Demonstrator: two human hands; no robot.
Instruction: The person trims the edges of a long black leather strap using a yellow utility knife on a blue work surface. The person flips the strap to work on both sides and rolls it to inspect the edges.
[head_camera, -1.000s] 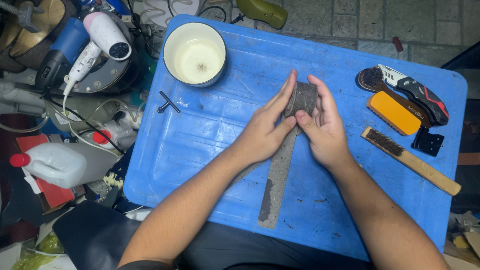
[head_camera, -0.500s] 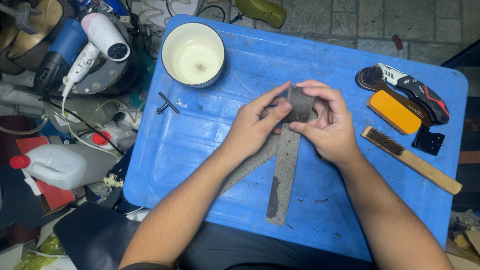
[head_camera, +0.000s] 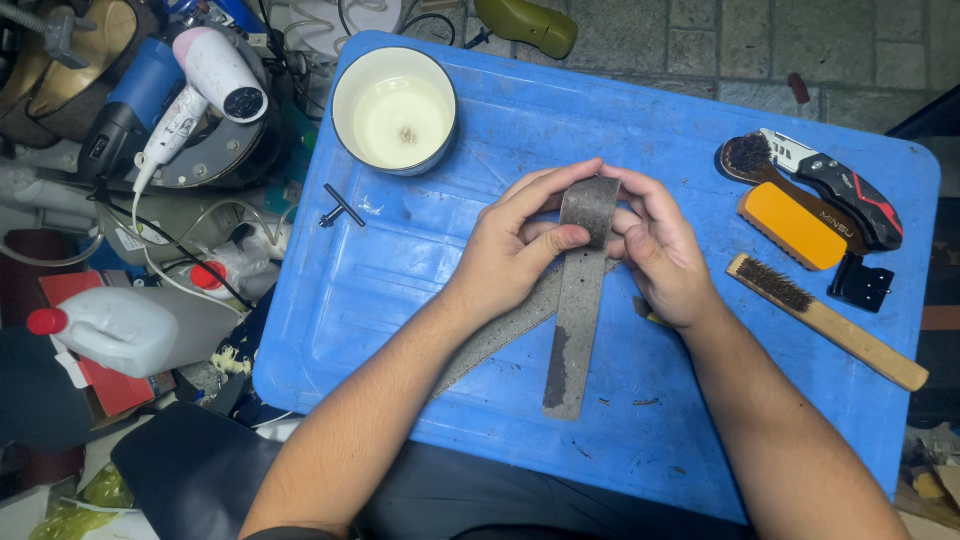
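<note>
Surface: a blue plastic board (head_camera: 420, 290) serves as the worktop, set over a stone-tiled floor, with clutter crowding its left edge.
Strap: a grey, rough-textured strap (head_camera: 575, 300) is folded over at its top; one length hangs straight down toward the near edge of the board, the other runs off diagonally under the left wrist.
Left hand: the left hand (head_camera: 515, 250) pinches the fold, thumb pressed on the front face of the strap, the other fingers curled over the top behind it.
Right hand: the right hand (head_camera: 660, 250) grips the same fold from the other side, fingers bent and closed on the strap's edge, thumb tucked against it.
Bowl: a white bowl (head_camera: 393, 110) holding pale liquid stands at the board's far left corner, well apart from the hands.
Small part: a dark metal key-shaped piece (head_camera: 342, 208) lies just below the bowl.
Right-side tools: a wooden wire brush (head_camera: 825, 320), an orange block (head_camera: 792, 226) and a black-and-red utility knife (head_camera: 835, 185) lie near the right hand.
Off the board: a white hair dryer (head_camera: 200, 85) and a white jug with a red cap (head_camera: 120, 325) sit among the clutter.
</note>
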